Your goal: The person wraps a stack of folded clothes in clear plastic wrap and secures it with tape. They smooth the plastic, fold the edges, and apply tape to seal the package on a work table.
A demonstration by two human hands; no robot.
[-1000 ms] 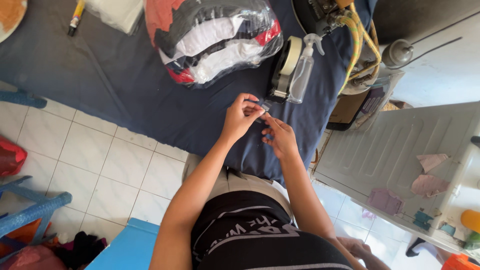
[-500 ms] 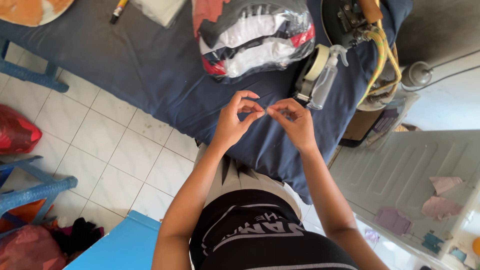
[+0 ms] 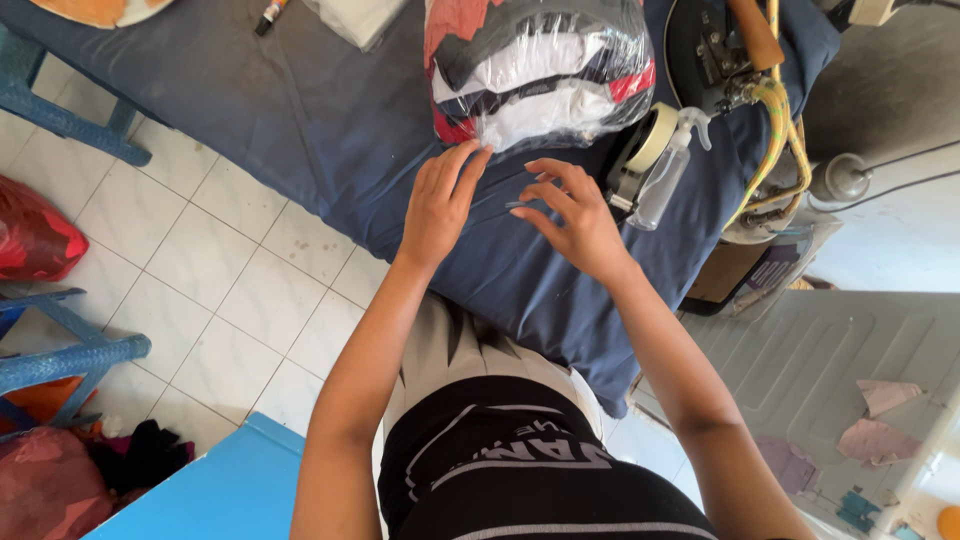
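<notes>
A small, thin, pale thing [image 3: 516,205] sits at the tips of the right hand [image 3: 570,220], just above the centre of the frame, pinched between thumb and a finger as far as can be made out (it is too small and blurred to say what it is). The right hand's other fingers are loosely curled and spread above the dark blue cloth [image 3: 300,130] that covers the table across the upper half of the picture. The left hand [image 3: 440,200] lies just to the left of it, open with fingers stretched and close together, holding nothing; its fingertips reach up to the lower edge of a clear plastic bag of folded clothes [image 3: 540,70] in red, white and black, at the top centre. To the right of the right hand stand a roll of tape [image 3: 650,140] and a clear spray bottle [image 3: 668,170], lying tilted on the cloth. Further right, at the upper right, is a dark iron [image 3: 705,50] with a yellow braided hose [image 3: 780,130]. A marker [image 3: 268,16] lies at the top left edge. The tiled floor [image 3: 200,260] fills the left side, with a red bag [image 3: 35,235] at the left edge and a blue stool [image 3: 220,490] at the bottom.
</notes>
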